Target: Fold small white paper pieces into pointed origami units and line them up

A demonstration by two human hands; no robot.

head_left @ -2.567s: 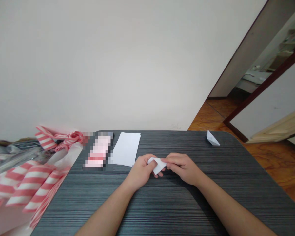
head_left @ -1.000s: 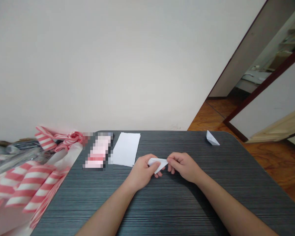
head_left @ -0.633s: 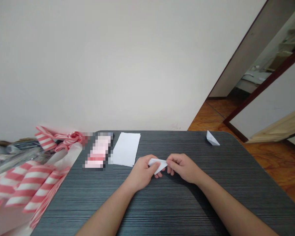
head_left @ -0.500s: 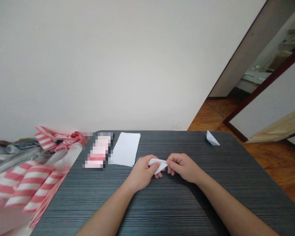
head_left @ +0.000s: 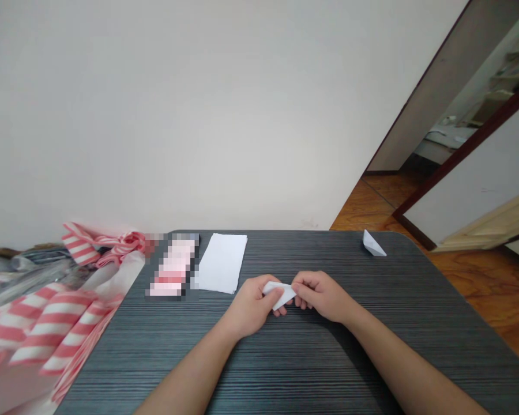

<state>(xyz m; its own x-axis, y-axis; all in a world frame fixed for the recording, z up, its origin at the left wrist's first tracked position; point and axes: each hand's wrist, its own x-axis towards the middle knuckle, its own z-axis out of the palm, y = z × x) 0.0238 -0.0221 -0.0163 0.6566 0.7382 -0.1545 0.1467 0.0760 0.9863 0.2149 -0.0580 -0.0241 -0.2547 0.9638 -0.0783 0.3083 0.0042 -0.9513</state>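
A small folded piece of white paper (head_left: 286, 294) is held between my two hands, above the dark table. My left hand (head_left: 253, 305) grips its left part, thumb on top and fingers curled beneath. My right hand (head_left: 322, 294) pinches the paper's right corner between thumb and forefinger, the other fingers curled in. Parts of the paper's edges are hidden by my fingers.
On the dark wood-grain table (head_left: 259, 369) lie a stack of white paper sheets (head_left: 222, 262) and a blurred-out flat pink object (head_left: 175, 265). A folded paper boat (head_left: 374, 244) sits at the far right. Striped red-and-white cloth (head_left: 56, 320) is heaped left of the table.
The folded paper has tilted slightly between my hands, and more of its face shows near my left thumb. Both hands keep their hold almost in place.
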